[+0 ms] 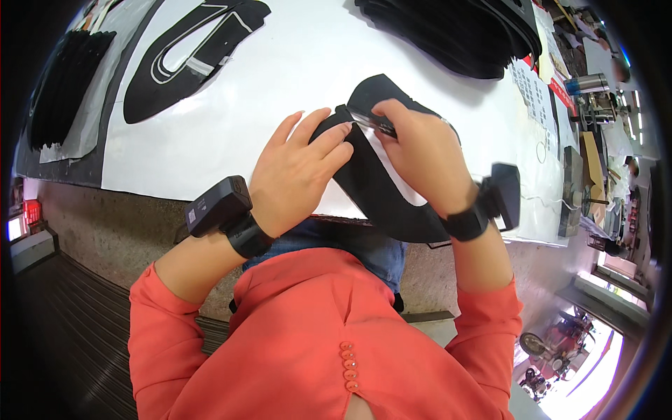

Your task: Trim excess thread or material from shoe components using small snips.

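Observation:
A black U-shaped flat piece (378,197), resembling a shoe upper, lies at the table's near edge, its curved end overhanging. My left hand (297,164) presses its thumb and forefinger on the left arm's tip, other fingers spread. Over the gap between the two arms, my right hand (427,150) pinches a slim silver-and-black tool (373,124); its exact kind is unclear. The tool's silver end reaches the piece beside my left fingertips. Part of the right arm of the piece is hidden under my right hand.
A similar black piece (164,80) with white lines and a pale strip lies at the far left. Stacks of black pieces stand at the left edge (66,91) and far right (448,31). A printed sheet (535,98) and a metal flask (586,85) are on the right.

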Demonstrator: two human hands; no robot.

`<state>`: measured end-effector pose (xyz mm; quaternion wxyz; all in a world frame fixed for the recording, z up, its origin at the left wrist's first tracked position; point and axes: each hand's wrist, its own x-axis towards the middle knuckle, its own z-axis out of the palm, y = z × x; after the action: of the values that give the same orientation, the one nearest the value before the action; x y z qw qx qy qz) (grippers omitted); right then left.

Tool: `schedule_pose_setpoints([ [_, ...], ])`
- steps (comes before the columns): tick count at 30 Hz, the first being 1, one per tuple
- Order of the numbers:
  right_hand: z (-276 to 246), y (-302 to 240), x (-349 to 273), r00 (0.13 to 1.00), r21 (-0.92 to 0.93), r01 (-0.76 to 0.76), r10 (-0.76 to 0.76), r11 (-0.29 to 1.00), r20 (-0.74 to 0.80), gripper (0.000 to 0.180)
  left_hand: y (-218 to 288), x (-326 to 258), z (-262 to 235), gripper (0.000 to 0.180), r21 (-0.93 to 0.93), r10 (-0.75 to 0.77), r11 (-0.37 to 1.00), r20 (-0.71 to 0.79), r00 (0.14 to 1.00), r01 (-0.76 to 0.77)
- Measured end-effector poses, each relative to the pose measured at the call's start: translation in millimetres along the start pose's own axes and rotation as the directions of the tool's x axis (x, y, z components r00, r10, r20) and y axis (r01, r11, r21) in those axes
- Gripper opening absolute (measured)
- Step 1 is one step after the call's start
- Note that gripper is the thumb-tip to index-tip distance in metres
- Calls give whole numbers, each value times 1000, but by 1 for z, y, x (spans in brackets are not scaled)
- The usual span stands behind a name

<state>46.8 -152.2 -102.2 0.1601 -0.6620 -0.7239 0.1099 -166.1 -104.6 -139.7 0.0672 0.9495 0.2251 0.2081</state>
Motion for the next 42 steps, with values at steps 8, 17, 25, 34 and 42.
schedule_pose_setpoints([
  [8, -10, -2, -63, 984, 22, 44, -40, 999, -174, 50, 0, 4, 1, 30, -30, -1, 1000, 17, 1000, 2],
  [17, 23, -10, -92, 994, 77, -8, 16, 997, -112, 53, 1, 7, -2, 27, -30, 17, 999, 13, 1000, -16],
  [25, 21, -7, -90, 990, 74, 22, -11, 997, -138, 46, 0, 9, 0, 28, -54, 11, 998, 11, 1000, -10],
  [34, 3, -27, -84, 986, 3, -68, 67, 998, 152, 63, -7, 19, -11, 45, -60, 63, 997, 99, 993, -57],
  [42, 0, -27, -91, 982, -65, -101, 110, 993, 155, 72, -12, 9, -10, 44, -25, 132, 991, 112, 985, -130],
])
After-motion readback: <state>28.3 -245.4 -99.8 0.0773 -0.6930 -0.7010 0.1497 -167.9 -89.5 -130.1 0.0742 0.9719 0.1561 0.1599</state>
